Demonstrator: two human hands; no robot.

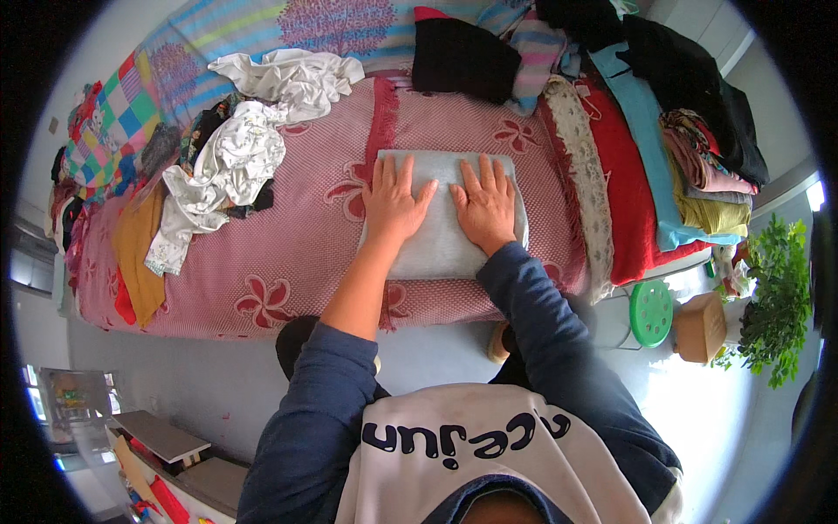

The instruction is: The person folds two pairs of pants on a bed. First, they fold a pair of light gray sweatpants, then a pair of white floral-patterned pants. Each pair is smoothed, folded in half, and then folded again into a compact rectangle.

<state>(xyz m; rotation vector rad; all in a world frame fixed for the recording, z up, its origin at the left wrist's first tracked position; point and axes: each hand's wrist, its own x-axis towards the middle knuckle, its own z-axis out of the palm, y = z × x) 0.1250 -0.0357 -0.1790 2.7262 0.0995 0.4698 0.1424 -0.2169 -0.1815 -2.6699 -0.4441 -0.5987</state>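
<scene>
A folded light grey cloth lies as a flat rectangle on a pink patterned sofa cover in front of me. My left hand rests palm down on its left part, fingers spread and pointing away from me. On its right part my right hand lies flat too, its fingers apart. The two thumbs point towards each other with a strip of grey cloth showing between them. Neither hand grips anything. What kind of garment or sheet the folded cloth is, I cannot tell.
Left lie crumpled white clothes and a mustard garment. A black cushion-like item leans on the backrest. Folded clothes are stacked at the right, near a green stool and a potted plant on the floor side.
</scene>
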